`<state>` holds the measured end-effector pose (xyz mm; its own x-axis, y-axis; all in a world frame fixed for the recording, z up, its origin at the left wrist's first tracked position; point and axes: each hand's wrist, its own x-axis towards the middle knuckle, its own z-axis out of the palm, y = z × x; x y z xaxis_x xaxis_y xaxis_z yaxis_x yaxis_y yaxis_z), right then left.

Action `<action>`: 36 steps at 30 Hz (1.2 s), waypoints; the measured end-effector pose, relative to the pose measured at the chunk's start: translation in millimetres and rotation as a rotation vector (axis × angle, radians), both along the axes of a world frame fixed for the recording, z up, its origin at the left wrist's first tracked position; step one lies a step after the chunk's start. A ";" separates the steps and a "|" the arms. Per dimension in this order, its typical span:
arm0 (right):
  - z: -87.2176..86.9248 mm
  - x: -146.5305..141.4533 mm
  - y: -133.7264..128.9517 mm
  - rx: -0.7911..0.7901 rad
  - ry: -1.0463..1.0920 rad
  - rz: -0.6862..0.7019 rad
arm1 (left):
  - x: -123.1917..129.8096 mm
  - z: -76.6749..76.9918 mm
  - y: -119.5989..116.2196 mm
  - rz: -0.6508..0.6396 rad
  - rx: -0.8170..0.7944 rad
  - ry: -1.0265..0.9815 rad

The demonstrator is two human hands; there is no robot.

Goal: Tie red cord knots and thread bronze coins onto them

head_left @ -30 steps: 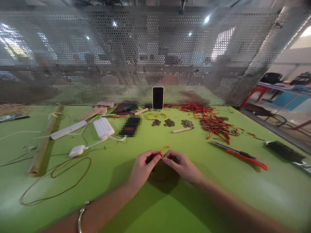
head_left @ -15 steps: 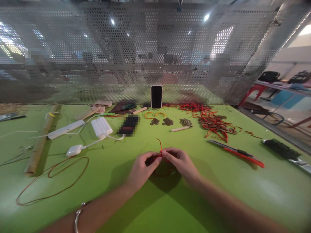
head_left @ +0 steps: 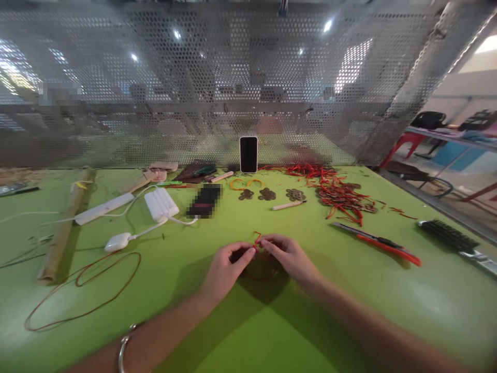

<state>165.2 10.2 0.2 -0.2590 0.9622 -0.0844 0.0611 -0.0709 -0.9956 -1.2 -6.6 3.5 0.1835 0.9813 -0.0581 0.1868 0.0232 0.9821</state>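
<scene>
Close together over the green table, my left hand [head_left: 232, 264] and my right hand [head_left: 286, 256] pinch a thin red cord [head_left: 258, 238] between thumbs and fingertips. A short end of the cord pokes up between the two hands, bent over at its tip. More of it hangs in a loop beneath the fingers, in shadow. Whether there is a knot at the fingertips is too small to tell. Beyond my hands lie three small clusters of coins [head_left: 267, 194] and a pale stick-like tool [head_left: 287, 205].
On the right are a heap of coins with red cords [head_left: 341, 198], a red utility knife [head_left: 380, 243] and a black brush [head_left: 448, 235]. A phone [head_left: 248, 155] stands upright behind. At left lie a power strip [head_left: 104, 208], a white adapter [head_left: 161, 204], a bamboo piece [head_left: 64, 233] and a looped brown cord [head_left: 111, 299].
The upright end of the red cord has dropped lower and now bends at the tip. My right fingertips have shifted slightly; both hands stay in nearly the same place.
</scene>
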 end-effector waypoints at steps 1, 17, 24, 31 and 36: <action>0.4 0.1 0.1 0.013 -0.015 0.034 | -0.1 -0.5 0.5 0.010 -0.011 -0.027; 4.8 0.9 -1.5 0.140 -0.039 0.156 | -0.1 0.7 2.5 -0.032 -0.113 -0.201; 2.6 1.7 -1.1 0.102 -0.011 0.171 | 0.3 2.1 1.4 -0.051 -0.072 -0.216; 0.0 1.5 -0.2 0.062 0.053 0.185 | 1.4 3.9 1.0 -0.027 -0.080 -0.206; -2.4 2.3 0.0 0.064 0.048 0.158 | 1.0 2.3 0.4 -0.041 -0.075 -0.213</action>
